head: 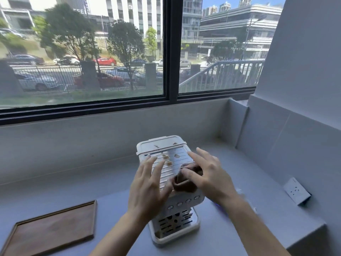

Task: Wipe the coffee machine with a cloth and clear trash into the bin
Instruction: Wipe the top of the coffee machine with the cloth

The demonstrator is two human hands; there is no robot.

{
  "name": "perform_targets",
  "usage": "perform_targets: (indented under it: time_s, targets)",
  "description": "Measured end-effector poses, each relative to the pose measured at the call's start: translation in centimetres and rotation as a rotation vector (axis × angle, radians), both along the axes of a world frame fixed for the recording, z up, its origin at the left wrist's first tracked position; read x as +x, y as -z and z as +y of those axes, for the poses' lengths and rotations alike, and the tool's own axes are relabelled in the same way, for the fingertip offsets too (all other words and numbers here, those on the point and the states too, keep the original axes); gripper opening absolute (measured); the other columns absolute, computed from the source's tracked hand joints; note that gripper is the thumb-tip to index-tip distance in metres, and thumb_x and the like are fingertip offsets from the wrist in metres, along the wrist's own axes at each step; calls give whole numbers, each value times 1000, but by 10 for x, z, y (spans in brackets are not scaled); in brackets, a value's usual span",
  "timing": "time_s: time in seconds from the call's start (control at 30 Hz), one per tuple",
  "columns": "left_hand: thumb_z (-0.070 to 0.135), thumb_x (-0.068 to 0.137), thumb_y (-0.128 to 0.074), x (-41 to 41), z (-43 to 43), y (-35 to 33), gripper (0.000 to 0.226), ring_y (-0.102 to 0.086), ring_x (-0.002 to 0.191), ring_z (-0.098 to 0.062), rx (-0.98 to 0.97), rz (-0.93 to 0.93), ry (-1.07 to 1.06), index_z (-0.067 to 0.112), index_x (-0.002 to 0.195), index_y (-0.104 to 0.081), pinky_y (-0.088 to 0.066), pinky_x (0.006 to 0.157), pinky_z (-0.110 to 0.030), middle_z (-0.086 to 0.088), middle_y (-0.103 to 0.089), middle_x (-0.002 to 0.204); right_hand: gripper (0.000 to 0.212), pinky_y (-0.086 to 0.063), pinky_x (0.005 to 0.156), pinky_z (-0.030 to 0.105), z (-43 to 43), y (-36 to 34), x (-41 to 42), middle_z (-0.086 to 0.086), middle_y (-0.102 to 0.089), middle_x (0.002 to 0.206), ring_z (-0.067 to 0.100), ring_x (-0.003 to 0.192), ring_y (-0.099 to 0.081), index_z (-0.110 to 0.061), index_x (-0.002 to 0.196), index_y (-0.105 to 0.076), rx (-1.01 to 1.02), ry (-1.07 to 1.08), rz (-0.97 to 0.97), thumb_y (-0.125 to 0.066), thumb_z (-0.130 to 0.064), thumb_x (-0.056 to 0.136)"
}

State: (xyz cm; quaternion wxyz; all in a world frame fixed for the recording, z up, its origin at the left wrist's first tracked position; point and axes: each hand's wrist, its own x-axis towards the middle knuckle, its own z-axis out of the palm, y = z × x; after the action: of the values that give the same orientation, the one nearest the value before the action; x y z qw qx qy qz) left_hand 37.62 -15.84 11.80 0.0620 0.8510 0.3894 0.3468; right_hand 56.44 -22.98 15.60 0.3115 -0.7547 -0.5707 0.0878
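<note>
Where coffee machine (166, 145) is ribbed, crumpled cloth (185, 184) rests

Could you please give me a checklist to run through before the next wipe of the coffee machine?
1. Grip: the right hand holds the cloth: ok.
2. Support: the left hand lies spread on the coffee machine: ok.
3. Top free of brown scraps: not ok, several remain.
4. Reach to the bin: cannot tell, none in view.
5. Path clear of the wooden tray: ok, it lies apart.
</note>
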Motion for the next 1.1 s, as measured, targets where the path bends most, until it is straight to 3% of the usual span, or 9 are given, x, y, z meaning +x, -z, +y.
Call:
perform_targets:
  time_s: [0.07,0.13,0.3,0.43,0.5,0.6,0.83,0.97,1.1]
  targets:
    - [52,92,-35,1,1,5,68,-33,143,-32,-73,38,-45,5,139,-48,-30,118,-44,-17,-43,148,79,-31,112,41,7,10,-16,-11,-33,156,20,143,-25,-51,141,-41,-31,19,-268,-32,-87,71]
    - [50,91,-33,4,-1,12,69,-32,144,-30,-101,16,-48,4,141,-46,-25,120,-41,-17,-43,149,70,-31,112,42,11,17,-23,-10,-39,154,23,141,-31,-49,137,-47,-10,15,-379,-33,-82,76]
    - [28,92,-44,5,1,30,35,-44,135,-32,17,-120,12,7,113,-62,-35,114,-46,-13,-56,133,38,-40,103,33,12,24,-3,-4,-55,138,23,130,-41,-31,118,-65,98,50,-267,-59,-47,83]
    - [18,99,-36,6,3,42,32,-52,125,-33,187,-236,142,5,100,-64,-40,110,-45,-14,-59,126,28,-43,102,36,9,31,-20,2,-64,118,27,114,-54,-18,102,-68,243,-26,-407,-59,-33,80]
    - [17,99,-37,6,6,45,29,-56,113,-31,244,-261,171,6,97,-63,-43,104,-47,-12,-60,116,27,-44,99,33,5,34,-17,-1,-64,116,23,114,-54,-18,102,-69,262,-103,-419,-60,-33,81]
    - [15,98,-40,7,12,46,27,-58,105,-31,301,-279,176,5,89,-64,-45,99,-48,-11,-62,105,22,-42,98,31,14,26,-2,0,-63,123,24,119,-52,-16,101,-71,167,-4,-320,-64,-28,83]
    - [12,92,-46,6,17,50,22,-57,105,-33,360,-271,202,4,87,-65,-46,97,-46,-14,-63,103,30,-46,90,28,11,29,-6,-12,-61,115,14,112,-53,-27,105,-67,194,-157,-400,-56,-46,83]
    - [14,91,-49,7,18,49,20,-56,105,-33,377,-280,205,3,86,-66,-45,98,-43,-15,-62,102,29,-42,91,28,28,20,-2,-10,-57,124,16,122,-45,-29,106,-67,93,-6,-305,-58,-47,85]
    - [16,90,-52,6,19,53,18,-56,103,-33,363,-285,204,4,86,-65,-45,97,-45,-16,-62,103,27,-45,90,30,12,35,-20,-12,-59,114,14,113,-50,-31,102,-64,226,-157,-391,-57,-50,84]
